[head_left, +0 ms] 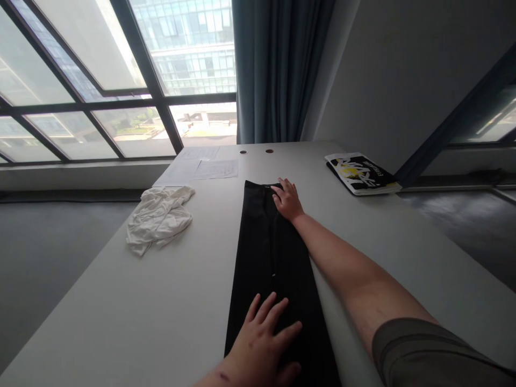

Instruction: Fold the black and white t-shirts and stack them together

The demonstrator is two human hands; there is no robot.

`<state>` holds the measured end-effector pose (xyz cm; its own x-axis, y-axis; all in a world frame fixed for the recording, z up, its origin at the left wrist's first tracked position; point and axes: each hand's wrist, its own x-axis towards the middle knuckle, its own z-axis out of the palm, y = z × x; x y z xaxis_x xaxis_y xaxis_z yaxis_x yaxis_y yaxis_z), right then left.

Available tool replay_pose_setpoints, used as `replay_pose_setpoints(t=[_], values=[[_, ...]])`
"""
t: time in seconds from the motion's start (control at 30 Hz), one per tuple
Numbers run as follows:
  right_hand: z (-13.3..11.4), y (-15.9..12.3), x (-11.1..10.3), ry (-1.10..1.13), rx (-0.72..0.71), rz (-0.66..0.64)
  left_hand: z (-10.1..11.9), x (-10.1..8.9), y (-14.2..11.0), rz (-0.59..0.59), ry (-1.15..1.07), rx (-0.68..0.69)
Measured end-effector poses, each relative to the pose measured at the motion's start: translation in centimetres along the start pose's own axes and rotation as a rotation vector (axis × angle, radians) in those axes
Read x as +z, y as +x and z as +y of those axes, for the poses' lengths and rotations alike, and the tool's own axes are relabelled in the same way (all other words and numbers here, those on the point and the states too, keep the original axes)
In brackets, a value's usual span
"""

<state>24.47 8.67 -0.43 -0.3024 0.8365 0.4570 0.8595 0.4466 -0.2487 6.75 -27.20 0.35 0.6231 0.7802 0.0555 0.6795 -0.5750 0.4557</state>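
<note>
A long black garment (258, 242), a skirt or folded trousers, lies flat on the white table with its waist edge at the far end. A closed seam or zip runs down its middle to a small metal pull (273, 275). My right hand (289, 200) rests on the far right corner of the waist, fingers spread. Over the near part of the garment is my left hand (264, 338), palm down with fingers apart; whether it presses on the cloth I cannot tell. The garment's near end runs out of view.
A crumpled white cloth (161, 217) lies on the table's left side. Papers (215, 169) are behind it, near two round cable holes. At the right back sits a black, white and yellow printed bag or packet (360, 174). A blue curtain (278, 70) and window stand beyond the white table (161, 317).
</note>
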Motion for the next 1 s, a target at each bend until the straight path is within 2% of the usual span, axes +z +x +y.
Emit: replay_pose_setpoints(t=[0.13, 0.2, 0.27, 0.33, 0.43, 0.53, 0.63, 0.73, 0.87, 1.0], values=[[-0.6, -6.9, -4.0, 0.152, 0.042, 0.026, 0.2, 0.3, 0.0, -0.03, 0.02, 0.013], [-1.1, -11.3, -5.9, 0.252, -0.035, 0.02, 0.6, 0.5, 0.1, -0.026, 0.025, -0.004], [-1.8, -16.0, -7.7, 0.345, -0.154, -0.048, 1.1, 0.9, 0.5, -0.008, 0.043, -0.023], [-2.6, -20.5, -9.4, 0.397, -0.204, -0.139, 1.5, 1.3, 0.8, 0.032, 0.077, -0.027], [-3.5, -26.2, -11.7, 0.425, -0.186, -0.233, 2.0, 1.7, 1.0, 0.14, 0.136, -0.015], [-4.5, -30.2, -14.0, 0.438, -0.181, -0.312, 2.3, 1.6, 0.2, 0.234, 0.121, -0.026], [-5.5, -32.5, -15.8, 0.433, -0.293, -0.4, 2.3, 0.8, -1.0, 0.144, 0.037, 0.005], [-6.1, -33.3, -16.3, 0.417, -0.376, -0.419, 2.1, 0.3, -1.9, 0.041, 0.014, 0.061], [-6.2, -33.1, -15.5, 0.432, -0.369, -0.288, 2.1, 0.6, -1.5, 0.084, 0.092, 0.06], [-6.3, -32.8, -14.6, 0.436, -0.316, -0.176, 2.1, 1.1, -1.0, 0.201, 0.186, 0.024]])
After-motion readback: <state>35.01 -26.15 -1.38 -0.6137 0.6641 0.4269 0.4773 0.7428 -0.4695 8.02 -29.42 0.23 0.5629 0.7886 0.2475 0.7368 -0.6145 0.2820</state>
